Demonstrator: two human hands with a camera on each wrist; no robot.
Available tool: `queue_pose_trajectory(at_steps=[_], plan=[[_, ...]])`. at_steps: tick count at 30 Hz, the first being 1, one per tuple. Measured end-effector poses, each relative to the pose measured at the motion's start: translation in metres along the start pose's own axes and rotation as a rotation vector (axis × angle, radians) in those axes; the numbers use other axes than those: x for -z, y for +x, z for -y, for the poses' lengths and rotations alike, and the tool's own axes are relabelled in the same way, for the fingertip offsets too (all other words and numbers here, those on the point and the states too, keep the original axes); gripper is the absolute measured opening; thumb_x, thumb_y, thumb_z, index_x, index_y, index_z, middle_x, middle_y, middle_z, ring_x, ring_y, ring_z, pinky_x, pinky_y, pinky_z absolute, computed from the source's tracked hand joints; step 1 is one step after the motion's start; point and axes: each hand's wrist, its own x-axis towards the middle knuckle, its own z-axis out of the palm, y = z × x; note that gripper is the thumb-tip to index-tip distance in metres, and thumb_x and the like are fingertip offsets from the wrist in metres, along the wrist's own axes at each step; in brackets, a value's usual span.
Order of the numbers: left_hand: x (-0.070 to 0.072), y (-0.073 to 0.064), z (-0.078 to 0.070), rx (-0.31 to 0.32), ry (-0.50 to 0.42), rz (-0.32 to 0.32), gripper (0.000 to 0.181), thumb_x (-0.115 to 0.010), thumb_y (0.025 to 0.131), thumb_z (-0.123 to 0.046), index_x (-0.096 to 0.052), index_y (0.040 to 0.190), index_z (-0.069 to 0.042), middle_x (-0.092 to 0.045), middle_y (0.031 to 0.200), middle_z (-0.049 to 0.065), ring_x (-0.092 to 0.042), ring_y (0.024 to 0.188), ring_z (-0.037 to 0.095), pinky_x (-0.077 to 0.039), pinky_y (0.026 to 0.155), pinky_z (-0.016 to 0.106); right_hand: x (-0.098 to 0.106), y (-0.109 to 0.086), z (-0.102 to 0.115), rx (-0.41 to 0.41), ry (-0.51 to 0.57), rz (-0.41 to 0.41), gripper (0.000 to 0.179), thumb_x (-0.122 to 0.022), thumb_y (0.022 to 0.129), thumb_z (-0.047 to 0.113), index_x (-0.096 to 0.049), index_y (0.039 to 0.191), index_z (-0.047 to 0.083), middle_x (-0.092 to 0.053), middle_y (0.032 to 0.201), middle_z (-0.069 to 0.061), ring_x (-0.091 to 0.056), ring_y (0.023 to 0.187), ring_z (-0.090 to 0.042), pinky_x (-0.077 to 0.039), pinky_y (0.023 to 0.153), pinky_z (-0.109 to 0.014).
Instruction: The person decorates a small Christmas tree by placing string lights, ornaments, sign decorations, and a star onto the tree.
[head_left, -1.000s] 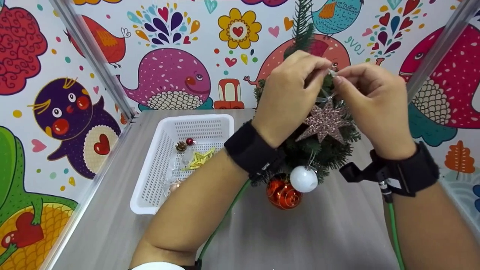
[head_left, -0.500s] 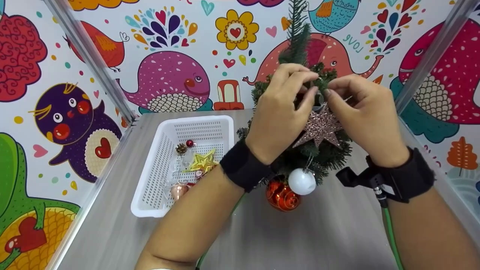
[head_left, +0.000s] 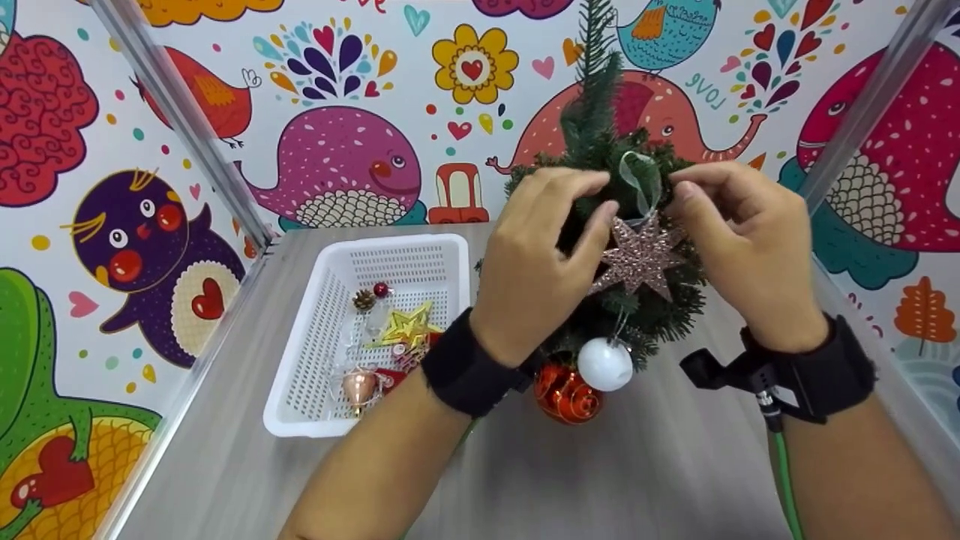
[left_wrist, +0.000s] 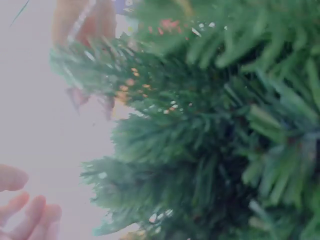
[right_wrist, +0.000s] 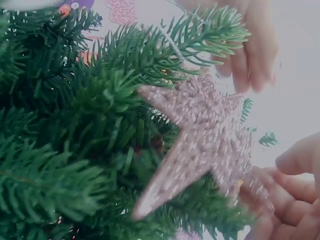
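A pink glitter star ornament hangs on the front of a small green Christmas tree, its pale ribbon loop standing above it, with neither hand on the loop. To its left, my left hand has loosely bent fingers, thumb and forefinger apart around nothing. My right hand is by the star's right side, its thumb near the forefinger and no object visible between them. In the right wrist view, right fingers lie close to a star point; contact is unclear. Needles fill most of the left wrist view.
A white ball and a red-orange ball hang below the star. Left of the tree, a white perforated basket holds a gold star, a pine cone and other ornaments. Printed panels and metal posts enclose the grey table.
Both hands have come down from above the star and moved apart, letting go of the ribbon loop. The star now hangs by itself on the tree.
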Motion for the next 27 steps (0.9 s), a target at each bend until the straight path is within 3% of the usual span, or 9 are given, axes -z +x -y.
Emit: queue_pose_trajectory(at_steps=[6,10,14,17,18,22,25,27], plan=[[0.018,-0.035,-0.007,-0.076,-0.017,-0.053,0.018,-0.072,0.096,-0.011,-0.070,0.112,-0.001,-0.073,0.104,0.012,-0.069,0.101,0.022,-0.056,0.096,0.029,0.006,-0.019,-0.004,0.008,0.114,-0.212,0.018,-0.060,0.098,-0.001,-0.071,0.105,-0.012,-0.068,0.092,0.010,-0.062,0.080,-0.007,-0.046,0.072,-0.019],[0.028,-0.070,-0.008,-0.063,-0.057,-0.101,0.012,-0.069,0.098,-0.011,-0.070,0.105,-0.002,-0.073,0.097,0.011,-0.069,0.092,0.021,-0.059,0.087,0.028,0.014,-0.032,-0.012,-0.017,0.164,-0.292,0.019,-0.059,0.097,-0.001,-0.070,0.107,-0.013,-0.071,0.099,0.004,-0.066,0.094,-0.016,-0.051,0.084,-0.024],[0.028,-0.114,-0.005,0.002,-0.142,-0.119,0.007,-0.064,0.098,-0.009,-0.068,0.098,-0.003,-0.070,0.088,0.008,-0.066,0.080,0.018,-0.058,0.076,0.024,0.021,-0.051,-0.037,-0.090,0.301,-0.352,0.015,-0.060,0.096,-0.003,-0.070,0.102,-0.014,-0.071,0.091,-0.005,-0.064,0.087,-0.020,-0.050,0.079,-0.024],[0.024,-0.149,-0.003,0.144,-0.244,-0.100,0.007,-0.062,0.095,0.000,-0.067,0.095,-0.005,-0.066,0.082,0.006,-0.061,0.073,0.015,-0.055,0.069,0.023,0.020,-0.074,-0.062,-0.221,0.437,-0.376,0.011,-0.059,0.097,-0.006,-0.068,0.095,-0.013,-0.067,0.083,-0.009,-0.058,0.078,-0.020,-0.048,0.073,-0.024],[0.022,-0.161,-0.003,0.220,-0.276,-0.095,0.010,-0.062,0.094,0.003,-0.066,0.095,-0.006,-0.064,0.081,0.006,-0.059,0.072,0.013,-0.053,0.067,0.023,0.018,-0.084,-0.068,-0.278,0.467,-0.374,0.011,-0.058,0.098,-0.006,-0.066,0.093,-0.010,-0.065,0.081,-0.009,-0.056,0.076,-0.020,-0.048,0.072,-0.024],[0.014,-0.197,-0.004,0.583,-0.427,-0.052,0.013,-0.054,0.101,0.003,-0.059,0.092,-0.005,-0.053,0.075,0.005,-0.049,0.067,0.008,-0.046,0.061,0.026,0.004,-0.125,-0.089,-0.547,0.594,-0.330,0.023,-0.049,0.105,0.003,-0.060,0.084,-0.001,-0.059,0.076,-0.006,-0.052,0.071,-0.019,-0.047,0.069,-0.026],[0.003,-0.213,-0.002,0.884,-0.552,-0.003,0.021,-0.047,0.108,-0.008,-0.051,0.089,-0.002,-0.045,0.072,0.002,-0.044,0.065,0.006,-0.041,0.060,0.024,-0.010,-0.151,-0.104,-0.740,0.658,-0.257,0.032,-0.044,0.109,0.009,-0.057,0.080,0.005,-0.059,0.074,-0.002,-0.052,0.068,-0.015,-0.047,0.065,-0.026],[-0.008,-0.220,0.002,1.043,-0.603,0.024,0.027,-0.044,0.111,-0.013,-0.049,0.087,-0.001,-0.044,0.071,-0.001,-0.042,0.063,0.006,-0.039,0.059,0.022,-0.021,-0.164,-0.115,-0.856,0.641,-0.200,0.034,-0.044,0.109,0.013,-0.058,0.080,0.007,-0.058,0.075,0.002,-0.053,0.068,-0.012,-0.048,0.065,-0.024]])
